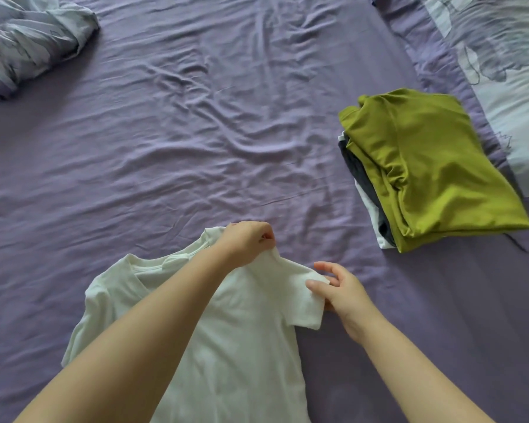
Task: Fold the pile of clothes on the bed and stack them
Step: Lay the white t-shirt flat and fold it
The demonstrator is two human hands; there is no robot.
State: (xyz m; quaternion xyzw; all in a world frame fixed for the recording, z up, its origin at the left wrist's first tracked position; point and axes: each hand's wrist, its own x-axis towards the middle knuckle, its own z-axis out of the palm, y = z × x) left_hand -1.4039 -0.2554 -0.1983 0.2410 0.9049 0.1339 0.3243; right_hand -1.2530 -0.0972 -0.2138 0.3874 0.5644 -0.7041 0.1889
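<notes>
Head view looks down on a purple bedsheet [196,123] with wide bare room ahead and to the left, a crumpled pale duvet [28,38] at the far left corner, then a folded stack [425,169] topped by an olive-green shirt at right, so part of the work looks done; a white T-shirt [232,331] lies flat near the front edge, not yet folded, its right shoulder pinched by the left hand [245,242], the right hand [336,288] pinching its sleeve
</notes>
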